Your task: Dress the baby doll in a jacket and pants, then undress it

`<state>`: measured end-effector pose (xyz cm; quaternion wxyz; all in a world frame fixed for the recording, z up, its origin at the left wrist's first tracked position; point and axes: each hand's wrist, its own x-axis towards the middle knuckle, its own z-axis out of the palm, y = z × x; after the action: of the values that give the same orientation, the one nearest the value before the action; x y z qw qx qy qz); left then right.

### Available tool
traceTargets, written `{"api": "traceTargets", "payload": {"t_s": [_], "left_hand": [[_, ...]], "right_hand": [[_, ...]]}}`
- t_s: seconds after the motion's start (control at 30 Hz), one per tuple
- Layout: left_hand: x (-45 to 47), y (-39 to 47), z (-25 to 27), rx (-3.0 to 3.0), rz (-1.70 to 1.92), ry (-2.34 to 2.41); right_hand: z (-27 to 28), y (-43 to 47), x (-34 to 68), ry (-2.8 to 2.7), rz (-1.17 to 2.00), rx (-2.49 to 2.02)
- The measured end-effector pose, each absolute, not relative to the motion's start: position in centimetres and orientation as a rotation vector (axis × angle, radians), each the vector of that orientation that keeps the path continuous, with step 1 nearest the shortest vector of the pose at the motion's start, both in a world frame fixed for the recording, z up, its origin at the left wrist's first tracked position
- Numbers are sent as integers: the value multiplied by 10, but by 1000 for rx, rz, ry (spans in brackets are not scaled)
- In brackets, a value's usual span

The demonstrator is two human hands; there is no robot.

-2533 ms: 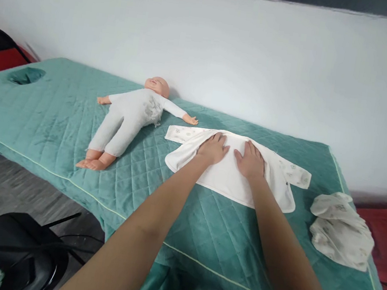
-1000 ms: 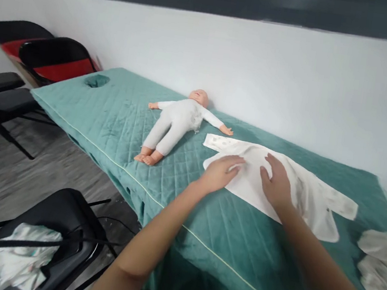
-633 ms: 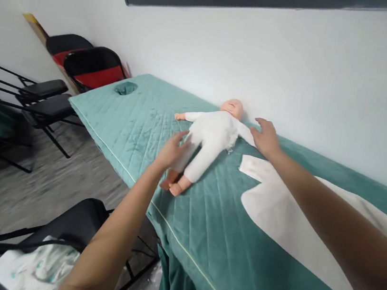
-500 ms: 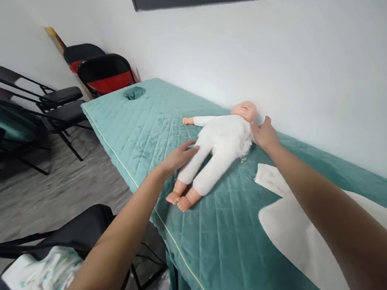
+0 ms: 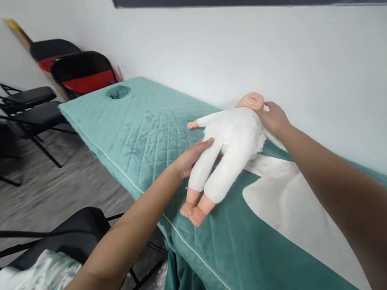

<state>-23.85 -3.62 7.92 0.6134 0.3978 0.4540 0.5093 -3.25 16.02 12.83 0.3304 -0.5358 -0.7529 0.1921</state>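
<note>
A baby doll (image 5: 233, 134) with a white cloth body and pinkish plastic head, hand and feet is held face up, feet toward me, over the green bed cover. My left hand (image 5: 193, 157) grips its leg and hip from the left, the thumb on top and the other fingers hidden beneath. Beside the head and shoulder, my right hand (image 5: 274, 118) holds the doll, most of its fingers behind it. White fluff sticks out at the doll's side. Partly under the doll and my right forearm lies a white cloth garment (image 5: 287, 196).
The massage bed (image 5: 170, 108) has a quilted green cover and a face hole (image 5: 118, 92) at its far left end. It stands against a white wall. Folding chairs (image 5: 84, 72) are at the left; a patterned cloth (image 5: 46, 273) lies on a near black chair (image 5: 81, 225).
Both hands have closed in on the doll and raised it slightly, moving it right toward the white garment. My view has turned a little to the right.
</note>
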Motion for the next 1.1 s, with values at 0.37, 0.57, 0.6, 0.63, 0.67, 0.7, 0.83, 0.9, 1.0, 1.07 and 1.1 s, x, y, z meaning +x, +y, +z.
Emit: {"api": "traceTargets", "payload": {"t_s": [0.37, 0.57, 0.6, 0.63, 0.67, 0.7, 0.83, 0.9, 1.0, 1.07, 1.1], "left_hand": [[-28, -59, 69, 966, 926, 644], [17, -61, 44, 949, 823, 632], [19, -61, 40, 963, 821, 649], [19, -62, 37, 977, 823, 664], [19, -62, 35, 993, 830, 679], [19, -63, 33, 1009, 843, 695], [20, -64, 27, 1076, 880, 792], [21, -64, 26, 1136, 943, 890], [20, -63, 25, 1251, 1119, 1131], [18, -63, 26, 1276, 1203, 1232], [17, -64, 27, 1270, 1229, 1251]], "right_hand": [[142, 98, 212, -1773, 353, -1978], [105, 83, 276, -1698, 375, -2078], [99, 83, 278, -1702, 383, -2088], [95, 83, 278, -1713, 391, -2093], [92, 84, 278, -1735, 400, -2086], [90, 83, 277, -1764, 408, -2077], [97, 72, 271, -1839, 373, -2054], [108, 54, 268, -1788, 303, -2000], [131, 4, 263, -1615, 259, -1665], [150, -38, 261, -1556, 295, -1327], [159, -58, 261, -1542, 293, -1216]]}}
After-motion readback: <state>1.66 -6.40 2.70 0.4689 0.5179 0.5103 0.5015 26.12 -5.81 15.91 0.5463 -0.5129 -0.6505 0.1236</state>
